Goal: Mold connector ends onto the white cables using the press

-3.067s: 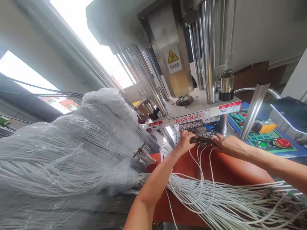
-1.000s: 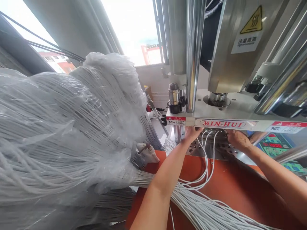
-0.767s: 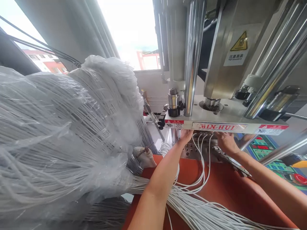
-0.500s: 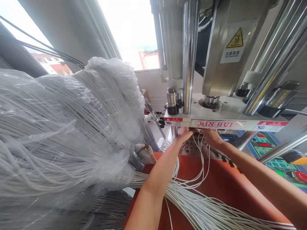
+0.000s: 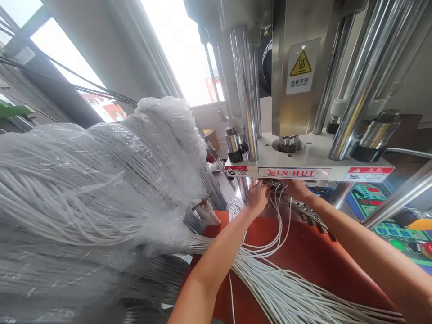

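Both hands reach in under the white press plate (image 5: 297, 157) of the machine. My left hand (image 5: 259, 197) has its fingers bent around the left end of a dark metal mould (image 5: 278, 184). On the other side, my right hand (image 5: 298, 189) is at the mould's right end, its fingertips hidden beneath the plate. Several thin white cables (image 5: 279, 216) run down from the mould between my hands. They loop back to a thick bundle of white cables (image 5: 276, 283) on a reddish-brown sheet (image 5: 303, 252) under my forearms.
Plastic-wrapped cables (image 5: 101, 189) fill the left side. A clamp handle (image 5: 201, 202) stands beside the sheet. Shiny steel columns (image 5: 245, 90) and a heat-warning housing (image 5: 297, 67) rise above the plate. The control panel (image 5: 378, 202) with buttons is at the right.
My left hand has come partly out from under the plate, and more of its fingers show. The mould between my hands is more visible. The camera view has shifted.
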Motion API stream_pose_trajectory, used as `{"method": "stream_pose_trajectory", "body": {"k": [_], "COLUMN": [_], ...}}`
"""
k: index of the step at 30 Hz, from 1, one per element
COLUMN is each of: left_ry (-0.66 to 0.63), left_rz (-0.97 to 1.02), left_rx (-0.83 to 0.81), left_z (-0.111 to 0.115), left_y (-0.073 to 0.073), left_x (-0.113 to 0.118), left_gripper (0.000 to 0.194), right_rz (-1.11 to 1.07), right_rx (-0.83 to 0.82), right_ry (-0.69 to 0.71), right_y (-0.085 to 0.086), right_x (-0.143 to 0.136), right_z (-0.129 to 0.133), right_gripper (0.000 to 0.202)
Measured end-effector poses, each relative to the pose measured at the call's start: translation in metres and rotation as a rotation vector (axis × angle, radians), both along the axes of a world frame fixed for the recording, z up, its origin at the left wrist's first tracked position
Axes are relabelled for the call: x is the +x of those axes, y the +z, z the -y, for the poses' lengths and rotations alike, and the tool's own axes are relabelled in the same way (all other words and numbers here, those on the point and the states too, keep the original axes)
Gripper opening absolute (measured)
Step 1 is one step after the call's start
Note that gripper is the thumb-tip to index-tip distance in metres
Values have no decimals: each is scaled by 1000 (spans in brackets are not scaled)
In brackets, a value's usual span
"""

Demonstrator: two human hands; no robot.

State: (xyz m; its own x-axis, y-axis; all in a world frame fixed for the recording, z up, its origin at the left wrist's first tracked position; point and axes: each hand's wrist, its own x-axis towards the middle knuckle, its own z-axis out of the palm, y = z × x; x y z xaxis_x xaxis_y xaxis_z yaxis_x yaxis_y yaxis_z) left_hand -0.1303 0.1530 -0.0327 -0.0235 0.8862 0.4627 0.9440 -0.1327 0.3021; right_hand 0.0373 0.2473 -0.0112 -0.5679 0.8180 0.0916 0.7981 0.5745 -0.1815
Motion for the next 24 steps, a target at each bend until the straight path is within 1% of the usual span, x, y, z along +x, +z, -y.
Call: {"method": "stream_pose_trajectory", "body": {"k": [2, 5, 7, 9, 12, 14, 15, 17, 18, 21, 24], "left_ry": [-4, -27, -73, -144, -217, -217, -206, -185, -180, -183, -181], "left_rz": [-29, -39, -39, -57, -115, -162, -187, -235, -254, -285, -275], "left_rx": [8, 19, 33, 46, 56, 42, 29, 5, -4, -21, -19], "left_z": [2, 4, 6, 6, 4, 0, -3, -7, -10, -16, -19], "left_y": [1, 9, 16, 23, 26, 24, 22, 18, 17, 13, 10], "left_x": [-1, 4, 15, 32, 60, 73, 76, 77, 75, 67, 63], "left_gripper": [26, 29, 29, 28, 38, 42, 38, 27, 25, 32, 34], "right_rz": [-56, -136, -179, -215, -260, -288, -301, -330, -343, -373, -396], "right_rx": [9, 18, 26, 36, 41, 39, 38, 30, 23, -20, -81], "right_ry": [-52, -75, -84, -91, -66, -44, -39, -44, -52, -59, -30], "right_y": [-2, -9, -15, -19, -22, -25, -27, -31, -32, -34, -27], "right_x": [15, 48, 67, 79, 80, 76, 73, 70, 70, 73, 80], "right_z": [-4, -2, 2, 4, 5, 4, 4, 3, 2, -2, -9], "right_gripper": [55, 58, 58, 56, 51, 49, 48, 48, 48, 50, 52]}}
